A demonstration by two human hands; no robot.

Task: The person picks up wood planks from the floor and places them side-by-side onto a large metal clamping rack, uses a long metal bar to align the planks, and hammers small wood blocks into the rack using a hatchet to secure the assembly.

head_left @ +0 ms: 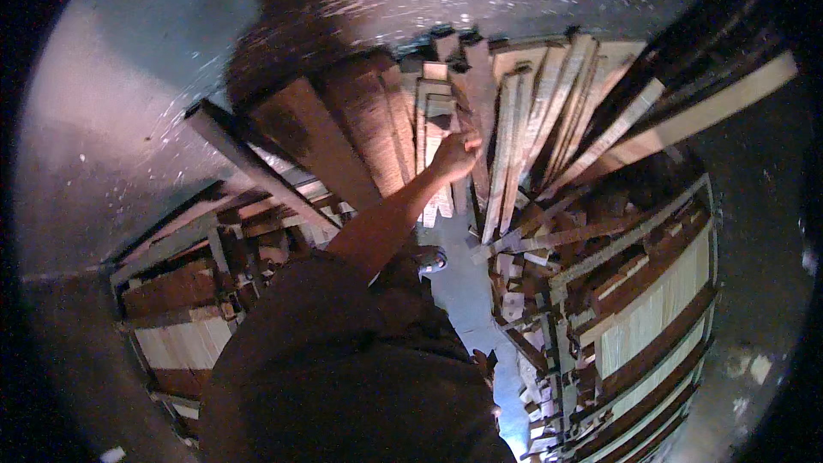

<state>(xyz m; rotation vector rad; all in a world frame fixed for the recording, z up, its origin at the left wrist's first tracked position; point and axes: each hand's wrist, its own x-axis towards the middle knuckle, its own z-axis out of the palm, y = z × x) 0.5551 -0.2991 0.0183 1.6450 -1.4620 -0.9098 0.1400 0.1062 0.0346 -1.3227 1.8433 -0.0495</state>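
Observation:
My left hand (457, 157) is stretched out ahead, its bare forearm rising from a dark sleeve. Its fingers are curled closed in front of upright wooden boards (435, 154). Whatever they grip, if anything, is too small and dim to make out. A dark narrow plank (478, 111) leans just right of the fist, and wide brown boards (364, 120) lean to its left. My right hand does not show clearly; a small dark shape near my right side is too dim to name.
Long pale planks (536, 111) lean in a row on the right, with a longer plank (703, 116) jutting out beyond them. Racks of stacked wood stand at the left (184, 343) and right (656, 317). Offcuts (514, 300) lie beside the narrow grey floor strip (463, 291).

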